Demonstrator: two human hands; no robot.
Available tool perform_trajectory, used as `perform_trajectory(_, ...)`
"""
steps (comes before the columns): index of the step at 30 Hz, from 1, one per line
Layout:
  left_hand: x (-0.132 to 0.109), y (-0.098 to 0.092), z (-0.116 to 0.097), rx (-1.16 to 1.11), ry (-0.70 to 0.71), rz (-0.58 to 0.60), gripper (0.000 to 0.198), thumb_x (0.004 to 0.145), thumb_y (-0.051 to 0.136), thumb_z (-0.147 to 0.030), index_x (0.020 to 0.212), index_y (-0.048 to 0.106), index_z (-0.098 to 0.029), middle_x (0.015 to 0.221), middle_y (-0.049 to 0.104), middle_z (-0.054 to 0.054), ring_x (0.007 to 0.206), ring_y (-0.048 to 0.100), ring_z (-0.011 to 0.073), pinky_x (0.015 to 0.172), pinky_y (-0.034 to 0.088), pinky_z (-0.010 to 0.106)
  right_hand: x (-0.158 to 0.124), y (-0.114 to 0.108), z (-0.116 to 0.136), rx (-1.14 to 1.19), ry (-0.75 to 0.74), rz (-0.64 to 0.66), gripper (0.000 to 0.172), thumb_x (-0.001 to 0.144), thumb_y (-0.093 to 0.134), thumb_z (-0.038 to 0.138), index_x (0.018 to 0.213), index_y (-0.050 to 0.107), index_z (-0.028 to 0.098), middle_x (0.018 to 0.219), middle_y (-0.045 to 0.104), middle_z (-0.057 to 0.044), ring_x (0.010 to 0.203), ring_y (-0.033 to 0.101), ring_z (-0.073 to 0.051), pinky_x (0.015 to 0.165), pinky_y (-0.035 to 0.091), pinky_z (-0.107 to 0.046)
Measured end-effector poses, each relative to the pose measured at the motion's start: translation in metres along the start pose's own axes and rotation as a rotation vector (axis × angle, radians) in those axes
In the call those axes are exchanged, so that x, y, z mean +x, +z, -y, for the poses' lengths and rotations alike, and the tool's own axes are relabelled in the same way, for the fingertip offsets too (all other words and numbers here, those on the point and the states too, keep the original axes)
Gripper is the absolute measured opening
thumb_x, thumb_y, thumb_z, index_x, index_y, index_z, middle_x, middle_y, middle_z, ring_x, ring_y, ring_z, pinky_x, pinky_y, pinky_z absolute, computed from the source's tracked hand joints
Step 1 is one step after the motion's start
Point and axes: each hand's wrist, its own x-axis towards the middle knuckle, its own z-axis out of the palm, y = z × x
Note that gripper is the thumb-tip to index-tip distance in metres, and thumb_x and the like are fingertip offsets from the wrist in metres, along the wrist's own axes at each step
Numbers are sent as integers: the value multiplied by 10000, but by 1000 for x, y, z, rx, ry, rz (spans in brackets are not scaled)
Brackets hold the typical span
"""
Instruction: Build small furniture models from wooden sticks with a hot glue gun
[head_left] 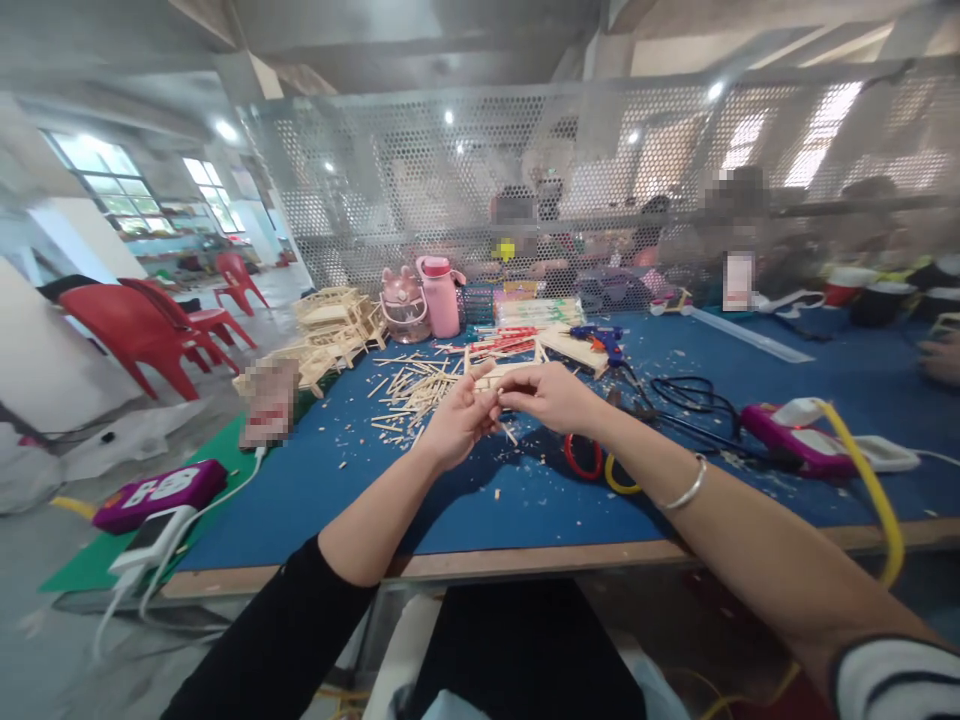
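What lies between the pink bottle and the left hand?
In the head view, loose wooden sticks lie between the pink bottle and the left hand.

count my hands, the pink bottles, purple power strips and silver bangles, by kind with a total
Hands: 2
Pink bottles: 2
Purple power strips: 2
Silver bangle: 1
Total: 7

The head camera looks forward and down, close above the table [525, 520].
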Motion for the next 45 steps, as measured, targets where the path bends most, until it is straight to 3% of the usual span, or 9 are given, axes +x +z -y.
perform_trajectory(5,4,-3,2,48,66,-39,657,724,680,-403,1274,388,-193,556,457,-88,471,417,44,500,373,184,-7,4,-19,238,130,-260,101,778,542,272,760,588,185,638,600,32,579,541,-96,590,437,-229)
perform_trajectory(12,6,-16,-12,190,230,-139,755,623,743,-161,1300,413,-200,606,498,-85,553,473,39,558,377,171,-10,-9,-35,479,239,-528,157,774,519,320,679,495,197,567,539,42,495,496,-84,508,416,-217)
perform_trajectory(17,16,-54,-26,231,345,-396,841,600,737,-168,1352,361,-187,695,588,-48,609,537,56,606,422,192,-11,-6,-33,464,246,-531,204,787,519,358,667,489,195,548,527,44,484,481,-79,498,411,-211)
perform_trajectory(23,24,-114,-36,408,254,-763,572,666,662,-178,1208,500,-96,661,605,-7,541,531,74,601,462,239,-12,-6,-34,419,231,-536,237,811,506,386,674,466,198,536,512,54,467,473,-76,492,401,-211)
perform_trajectory(26,23,-129,-38,762,213,-861,391,757,577,-302,1098,575,-111,670,611,29,556,542,119,606,466,285,-12,-5,-38,382,230,-532,252,816,503,407,684,457,197,545,515,53,484,480,-76,512,406,-211)
perform_trajectory(29,21,-131,-35,1264,205,-970,425,724,600,-404,1054,612,-137,809,633,92,771,592,238,732,467,378,-12,-2,-43,319,250,-518,252,791,532,418,702,470,190,568,541,38,530,520,-88,543,419,-217)
perform_trajectory(34,26,-124,-25,1550,248,-910,602,716,540,-147,1307,429,-130,1158,555,178,1057,539,308,887,431,411,-13,2,-49,229,279,-414,182,709,600,340,734,520,178,566,578,24,536,535,-106,556,420,-234)
perform_trajectory(40,53,-119,-17,1527,389,-565,552,816,412,-139,1367,388,-157,1315,509,141,1159,512,269,976,377,358,-13,2,-53,149,358,-353,115,677,593,278,689,562,168,543,562,31,510,523,-104,551,408,-229)
perform_trajectory(45,58,-106,-19,1358,432,-627,514,844,430,-214,1357,403,-201,1176,624,85,1046,584,216,921,405,315,-15,1,-55,-46,377,-198,225,766,530,335,640,606,165,554,601,19,544,531,-103,581,389,-217)
